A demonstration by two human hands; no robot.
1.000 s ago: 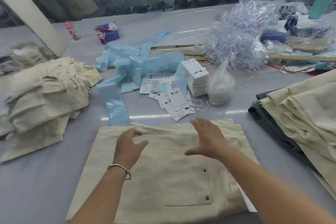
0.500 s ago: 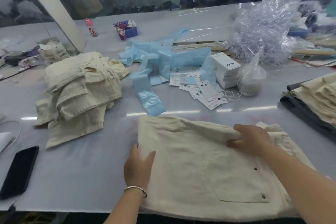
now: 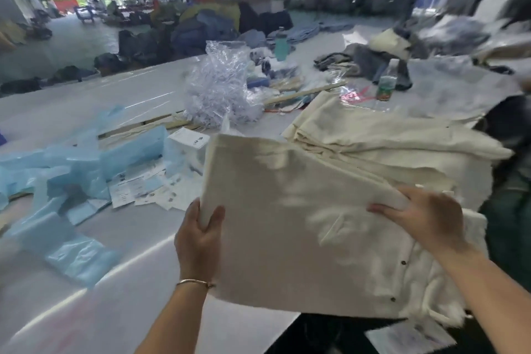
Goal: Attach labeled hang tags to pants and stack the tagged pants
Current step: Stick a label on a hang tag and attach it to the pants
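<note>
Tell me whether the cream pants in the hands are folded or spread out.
Folded. The cream pants form a compact rectangle with layered edges, gripped by the left hand and right hand, lifted off the table.

Your left hand [image 3: 198, 241] is bare, with a thin gold-toned bangle [image 3: 193, 282] ringing the wrist, a small clasp or knot showing on its right side. Your right hand [image 3: 425, 218] is bare too, nothing on the wrist. Both forearms are uncovered, no sleeves in view.

Crumpled clear plastic bag [image 3: 221, 86] beside blue plastic sheets [image 3: 71, 178]
</note>
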